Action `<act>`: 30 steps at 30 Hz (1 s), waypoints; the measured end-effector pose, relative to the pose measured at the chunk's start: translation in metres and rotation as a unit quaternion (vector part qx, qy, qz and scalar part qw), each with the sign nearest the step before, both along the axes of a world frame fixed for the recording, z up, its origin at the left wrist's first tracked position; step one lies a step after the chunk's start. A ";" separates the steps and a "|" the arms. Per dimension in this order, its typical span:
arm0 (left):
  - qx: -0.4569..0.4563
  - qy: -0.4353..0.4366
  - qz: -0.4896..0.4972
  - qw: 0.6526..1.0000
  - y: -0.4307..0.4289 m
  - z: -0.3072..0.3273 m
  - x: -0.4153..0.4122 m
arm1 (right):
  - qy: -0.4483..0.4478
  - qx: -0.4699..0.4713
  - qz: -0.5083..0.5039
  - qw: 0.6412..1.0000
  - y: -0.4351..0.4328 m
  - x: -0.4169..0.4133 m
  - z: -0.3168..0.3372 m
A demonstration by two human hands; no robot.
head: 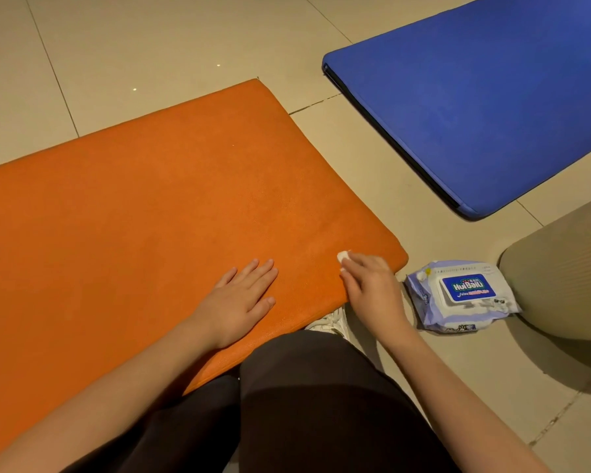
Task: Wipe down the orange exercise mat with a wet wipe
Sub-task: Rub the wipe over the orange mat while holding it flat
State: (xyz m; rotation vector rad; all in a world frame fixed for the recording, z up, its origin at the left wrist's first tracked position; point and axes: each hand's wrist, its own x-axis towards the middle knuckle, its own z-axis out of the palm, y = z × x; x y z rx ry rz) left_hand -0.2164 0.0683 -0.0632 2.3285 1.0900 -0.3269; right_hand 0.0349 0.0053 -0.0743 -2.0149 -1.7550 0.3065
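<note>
Left hand (pixel 241 298): fingers straight and slightly spread, palm flat on the orange exercise mat (pixel 151 216) near its near edge. Right hand (pixel 369 285): fingers curled over a bunched white wet wipe (pixel 343 256), pressing it onto the mat close to the mat's near right corner, just right of the left hand. Wipes pack (pixel 461 295) lies on the floor (pixel 151 46) just beside that corner; blue mat (pixel 475 97) well apart, farther right.

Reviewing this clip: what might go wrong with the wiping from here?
The wet wipe is bunched small under the right hand, so strokes may leave much of the orange mat untouched. The left hand rests flat on the mat; that patch might get skipped.
</note>
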 end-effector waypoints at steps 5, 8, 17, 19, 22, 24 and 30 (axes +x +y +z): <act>0.002 -0.005 0.004 1.000 0.000 -0.002 0.000 | -0.070 -0.002 0.078 0.995 0.005 0.034 0.003; 0.005 -0.004 0.003 1.000 0.000 -0.003 0.000 | -0.053 -0.012 -0.047 0.997 0.018 0.039 -0.001; 0.013 -0.004 -0.001 1.000 -0.001 -0.002 0.001 | -0.063 -0.037 0.028 0.997 0.009 0.051 0.001; 0.012 0.000 -0.001 1.000 -0.001 -0.001 0.001 | -0.053 -0.034 -0.071 0.995 0.019 0.057 -0.004; 0.012 -0.007 0.002 1.000 -0.002 -0.003 0.000 | 0.001 -0.011 -0.141 0.990 0.015 0.032 -0.008; 0.012 -0.004 0.003 1.000 -0.002 -0.005 -0.001 | 0.009 -0.009 -0.063 0.998 0.002 0.027 -0.009; 0.015 -0.007 0.005 1.000 -0.001 -0.007 0.000 | -0.017 -0.050 -0.145 0.988 0.032 0.069 -0.014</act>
